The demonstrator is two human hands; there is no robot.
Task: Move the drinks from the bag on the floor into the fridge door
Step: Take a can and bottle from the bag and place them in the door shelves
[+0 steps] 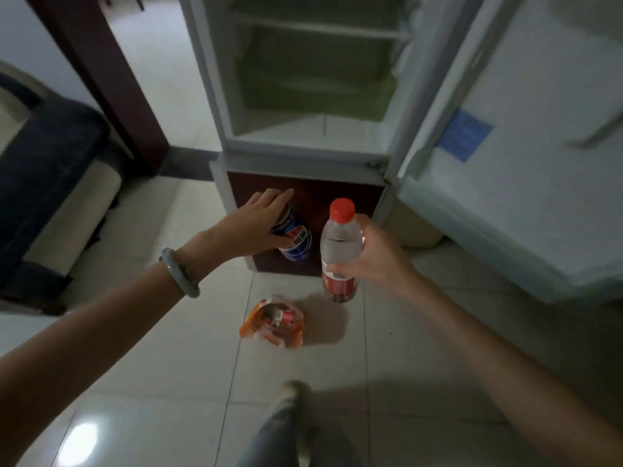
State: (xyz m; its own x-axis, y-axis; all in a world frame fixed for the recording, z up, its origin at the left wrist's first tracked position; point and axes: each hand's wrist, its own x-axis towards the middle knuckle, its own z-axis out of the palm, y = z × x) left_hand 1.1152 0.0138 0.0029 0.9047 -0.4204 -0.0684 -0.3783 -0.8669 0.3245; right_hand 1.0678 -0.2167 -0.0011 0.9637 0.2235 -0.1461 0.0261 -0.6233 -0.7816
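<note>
My left hand (258, 220) grips a blue cola can (295, 239) from above, held in the air in front of the fridge base. My right hand (374, 254) holds a clear water bottle (340, 246) with a red cap and red label, upright, just right of the can. Below them an orange plastic bag (273, 323) lies on the floor tiles with at least one more red-labelled drink inside. The fridge (317, 79) stands open ahead, and its door (526, 170) swings out to the right.
The fridge's inside shelves look bare. A dark wooden base (337, 193) sits under the fridge. A dark sofa with a pale cushion (54, 197) stands at the left, and a doorway with a dark frame (101, 72) lies behind it. My leg and foot (290, 426) are below the bag.
</note>
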